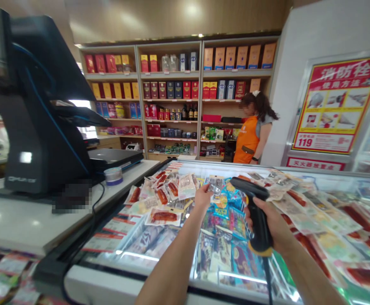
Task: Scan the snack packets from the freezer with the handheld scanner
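My right hand (272, 216) is wrapped round the grip of a black barcode scanner (258, 212) with yellow trim, its head toward the left. A cable runs down from its base. My left hand (204, 195) reaches forward and pinches the edge of a small clear packet (216, 185) with greyish contents; the fingers partly hide its edge. Left of that hand, vacuum-packed sausages (164, 217) and a whitish packet (187, 186) lie on the glass top of a freezer (168, 264). Bright blue packets (221, 205) show beneath and between my hands.
A black checkout terminal (45, 118) and a roll of tape (113, 176) stand on the white counter (19, 224) at left. More packed meat (318, 237) covers the freezer's right side. A person in an orange apron (246, 140) stands beyond, before shelves of boxes (172, 91).
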{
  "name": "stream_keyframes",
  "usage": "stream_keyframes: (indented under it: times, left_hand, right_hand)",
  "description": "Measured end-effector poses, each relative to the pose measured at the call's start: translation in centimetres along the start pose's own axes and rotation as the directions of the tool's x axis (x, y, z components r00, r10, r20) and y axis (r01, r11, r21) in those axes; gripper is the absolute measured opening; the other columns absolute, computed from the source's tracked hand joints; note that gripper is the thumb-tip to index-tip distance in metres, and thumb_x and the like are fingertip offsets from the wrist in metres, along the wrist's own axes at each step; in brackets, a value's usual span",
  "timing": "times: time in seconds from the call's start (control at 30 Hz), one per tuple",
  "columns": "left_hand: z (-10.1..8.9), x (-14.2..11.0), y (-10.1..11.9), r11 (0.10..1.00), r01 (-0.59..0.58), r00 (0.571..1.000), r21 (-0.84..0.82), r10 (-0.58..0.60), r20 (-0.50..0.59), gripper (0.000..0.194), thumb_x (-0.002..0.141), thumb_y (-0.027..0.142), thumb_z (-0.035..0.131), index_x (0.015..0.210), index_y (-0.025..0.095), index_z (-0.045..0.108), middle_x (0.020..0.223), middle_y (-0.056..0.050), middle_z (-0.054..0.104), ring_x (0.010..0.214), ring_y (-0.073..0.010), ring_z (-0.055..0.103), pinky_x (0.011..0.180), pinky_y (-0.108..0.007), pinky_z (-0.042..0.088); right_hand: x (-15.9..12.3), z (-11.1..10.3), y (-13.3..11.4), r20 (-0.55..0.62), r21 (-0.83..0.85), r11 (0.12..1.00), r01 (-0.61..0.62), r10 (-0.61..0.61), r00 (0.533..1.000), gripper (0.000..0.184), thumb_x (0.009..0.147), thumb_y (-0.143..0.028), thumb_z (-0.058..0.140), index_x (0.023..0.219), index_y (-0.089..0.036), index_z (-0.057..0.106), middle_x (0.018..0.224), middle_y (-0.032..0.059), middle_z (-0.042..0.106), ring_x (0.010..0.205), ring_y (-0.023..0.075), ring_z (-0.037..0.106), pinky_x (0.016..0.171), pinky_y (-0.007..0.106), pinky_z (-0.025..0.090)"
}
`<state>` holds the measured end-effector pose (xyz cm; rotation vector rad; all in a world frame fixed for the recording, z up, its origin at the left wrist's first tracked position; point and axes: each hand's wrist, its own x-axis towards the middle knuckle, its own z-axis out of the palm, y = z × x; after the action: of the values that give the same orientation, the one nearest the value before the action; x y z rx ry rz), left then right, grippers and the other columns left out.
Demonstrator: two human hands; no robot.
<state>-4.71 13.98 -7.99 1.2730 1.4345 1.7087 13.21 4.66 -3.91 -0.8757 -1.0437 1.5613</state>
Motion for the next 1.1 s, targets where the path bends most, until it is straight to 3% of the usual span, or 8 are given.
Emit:
stream_keyframes:
  times: [0.17, 0.33, 0.37, 0.5, 0.7, 0.93, 1.03, 1.1]
  left_hand:
    - [-4.0, 1.2, 2.1, 0.959, -0.098, 0.981, 0.264, 0.139, -0.138, 0.049, 0.065, 0.013, 0.047, 0.114, 0.018, 0.045, 0.088, -0.005, 0.062, 0.081, -0.0166, 0.055, 0.077, -0.027, 0.038]
    - [-9.0, 2.1, 2.6, 0.868, -0.068, 0.951, 0.492, 0.205, -0.231, 0.062, 0.063, 0.019, 0.053, 0.122, 0.016, 0.035, 0.119, -0.017, 0.042, 0.109, -0.0279, 0.037, 0.091, -0.042, 0.023]
    - [-9.4, 1.8, 2.2, 0.82, -0.081, 0.952, 0.567, 0.233, -0.2, 0.063, 0.06, 0.023, 0.057, 0.12, 0.019, 0.038, 0.126, -0.016, 0.034, 0.114, -0.0306, 0.03, 0.092, -0.045, 0.018]
    - [-9.1, 0.4, -0.3, 0.433, -0.226, 0.959, 0.873, 0.258, 0.121, 0.067, 0.055, 0.047, 0.059, 0.117, 0.032, 0.04, 0.135, -0.009, 0.02, 0.12, -0.0357, 0.014, 0.088, -0.058, 0.01]
    - [-8.3, 2.4, -2.1, 0.229, -0.244, 0.963, 0.942, 0.168, 0.209, 0.065, 0.066, 0.044, 0.049, 0.125, 0.034, 0.024, 0.138, -0.007, 0.01, 0.122, -0.0341, 0.007, 0.082, -0.06, 0.02]
    - [-7.7, 5.9, -1.1, 0.219, -0.216, 0.974, 0.952, 0.116, 0.195, 0.062, 0.066, 0.042, 0.05, 0.123, 0.029, 0.032, 0.136, -0.011, 0.017, 0.121, -0.0365, 0.012, 0.085, -0.061, 0.013]
    - [-6.4, 4.3, 2.7, 0.256, -0.215, 0.972, 0.942, 0.152, 0.181, 0.068, 0.058, 0.033, 0.059, 0.122, 0.022, 0.036, 0.136, -0.014, 0.017, 0.12, -0.0376, 0.013, 0.087, -0.061, 0.009]
    - [-5.9, 0.8, 6.8, 0.397, -0.347, 0.93, 0.85, 0.262, 0.257, 0.064, 0.061, 0.035, 0.056, 0.121, 0.021, 0.037, 0.135, -0.012, 0.019, 0.12, -0.0331, 0.019, 0.091, -0.056, 0.012]
  right_hand:
    - [1.3, -1.7, -0.8, -0.18, 0.062, 0.996, 0.057, -0.045, 0.983, 0.022, 0.064, -0.037, 0.056, 0.065, -0.015, 0.051, 0.05, -0.0016, 0.055, 0.038, 0.009, 0.049, 0.035, 0.02, 0.042]
    - [2.0, -2.1, -0.3, -0.175, 0.031, 0.999, 0.024, -0.018, 0.984, 0.024, 0.064, -0.038, 0.055, 0.064, -0.015, 0.05, 0.048, -0.0015, 0.055, 0.038, 0.0094, 0.049, 0.035, 0.021, 0.042]
    - [2.0, -2.1, -0.2, -0.177, 0.031, 0.999, 0.026, -0.02, 0.984, 0.024, 0.064, -0.038, 0.055, 0.064, -0.015, 0.049, 0.048, -0.0017, 0.055, 0.037, 0.0093, 0.049, 0.035, 0.021, 0.042]
    - [2.2, -1.9, 0.3, -0.192, 0.042, 0.999, 0.024, -0.015, 0.981, 0.024, 0.062, -0.038, 0.057, 0.068, -0.016, 0.05, 0.049, -0.0023, 0.054, 0.038, 0.0098, 0.049, 0.034, 0.021, 0.041]
    - [2.2, -1.2, 0.9, -0.217, -0.024, 1.0, 0.003, -0.008, 0.976, 0.026, 0.061, -0.04, 0.058, 0.069, -0.016, 0.049, 0.049, -0.002, 0.054, 0.036, 0.0092, 0.048, 0.03, 0.019, 0.039]
    - [2.5, -1.0, 0.9, -0.188, -0.08, 0.997, 0.016, -0.03, 0.982, 0.03, 0.066, -0.045, 0.051, 0.063, -0.015, 0.049, 0.044, -0.0008, 0.052, 0.034, 0.0088, 0.046, 0.031, 0.02, 0.037]
    - [3.0, -1.4, 0.7, -0.21, -0.091, 0.994, 0.064, -0.082, 0.974, 0.03, 0.066, -0.045, 0.05, 0.063, -0.015, 0.049, 0.042, -0.002, 0.05, 0.033, 0.0088, 0.044, 0.031, 0.02, 0.035]
    - [3.4, -1.8, 0.7, -0.242, -0.098, 0.988, 0.122, -0.143, 0.96, 0.027, 0.066, -0.043, 0.05, 0.064, -0.016, 0.049, 0.043, -0.0029, 0.05, 0.034, 0.0085, 0.045, 0.031, 0.019, 0.034]
